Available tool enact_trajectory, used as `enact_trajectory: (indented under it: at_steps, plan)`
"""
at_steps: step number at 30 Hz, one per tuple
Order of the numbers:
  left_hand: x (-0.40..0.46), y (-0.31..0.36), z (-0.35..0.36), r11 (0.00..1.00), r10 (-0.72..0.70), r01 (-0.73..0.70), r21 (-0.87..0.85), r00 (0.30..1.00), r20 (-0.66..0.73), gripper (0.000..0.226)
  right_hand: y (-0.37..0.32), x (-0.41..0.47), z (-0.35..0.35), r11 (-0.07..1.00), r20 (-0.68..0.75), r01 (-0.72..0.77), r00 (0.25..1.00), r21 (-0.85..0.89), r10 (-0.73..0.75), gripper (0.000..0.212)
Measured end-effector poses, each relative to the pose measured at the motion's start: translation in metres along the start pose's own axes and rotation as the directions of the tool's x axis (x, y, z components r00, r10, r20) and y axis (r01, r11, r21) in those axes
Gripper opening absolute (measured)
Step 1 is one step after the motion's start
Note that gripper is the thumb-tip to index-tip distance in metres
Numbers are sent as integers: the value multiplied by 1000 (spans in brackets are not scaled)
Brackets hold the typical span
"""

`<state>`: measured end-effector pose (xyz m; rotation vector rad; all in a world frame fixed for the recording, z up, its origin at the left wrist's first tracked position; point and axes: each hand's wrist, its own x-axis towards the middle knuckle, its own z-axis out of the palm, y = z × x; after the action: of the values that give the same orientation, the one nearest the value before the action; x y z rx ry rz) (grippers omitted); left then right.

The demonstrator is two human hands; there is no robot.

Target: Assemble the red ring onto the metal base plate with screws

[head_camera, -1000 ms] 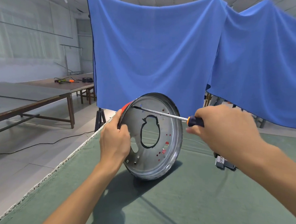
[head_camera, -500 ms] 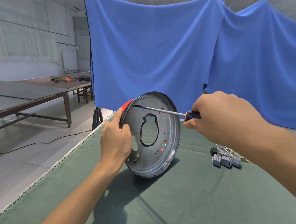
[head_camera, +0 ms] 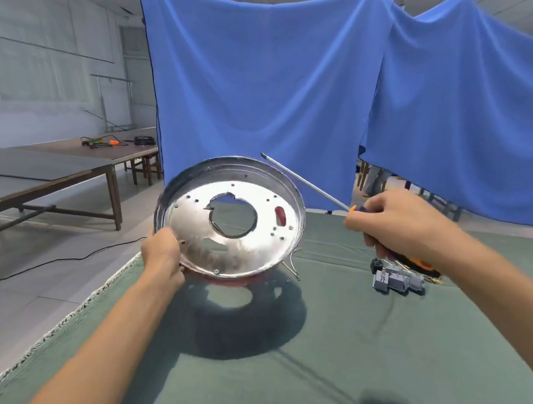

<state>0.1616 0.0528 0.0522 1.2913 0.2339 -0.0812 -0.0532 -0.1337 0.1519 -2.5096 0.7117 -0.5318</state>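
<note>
The round metal base plate (head_camera: 194, 225) is held tilted above the green table, its shiny dished face toward me and a large hole in its middle. My left hand (head_camera: 162, 254) grips its lower left rim. The red ring (head_camera: 237, 282) peeks out as a thin strip under the plate's lower edge and shows through a slot at the right. My right hand (head_camera: 396, 223) grips the screwdriver (head_camera: 307, 183) by its handle; the shaft points up and left, its tip clear of the plate's upper rim.
Small grey parts and a black piece (head_camera: 395, 278) lie on the green table cloth (head_camera: 343, 349) at the right. Blue cloths (head_camera: 266, 91) hang behind the table. Brown tables (head_camera: 72, 163) stand at the left, across a floor with a cable.
The plate has been turned from standing on edge to a flatter tilt facing me. The screwdriver tip has come out of the plate and now points past its rim.
</note>
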Motion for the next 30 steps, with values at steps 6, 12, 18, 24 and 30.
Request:
enact_trajectory:
  at_steps: [6,12,18,24,30]
  plan:
    - [-11,-6,5,916,-335,376,-136,907,255,11,45,28,62,962,-23,-109,993,250,118,30]
    - [1,-24,14,901,-353,384,-203,920,170,11,65,50,146,727,179,-310,950,613,254,27]
    - [17,-26,17,916,-296,317,-247,948,120,15,67,87,165,622,426,-555,829,553,362,36]
    - [20,-34,18,908,-294,299,-293,954,63,17,54,97,175,769,433,-526,826,364,360,40]
    - [16,-32,16,898,-311,312,-311,949,54,18,43,95,180,862,403,-461,845,213,352,24]
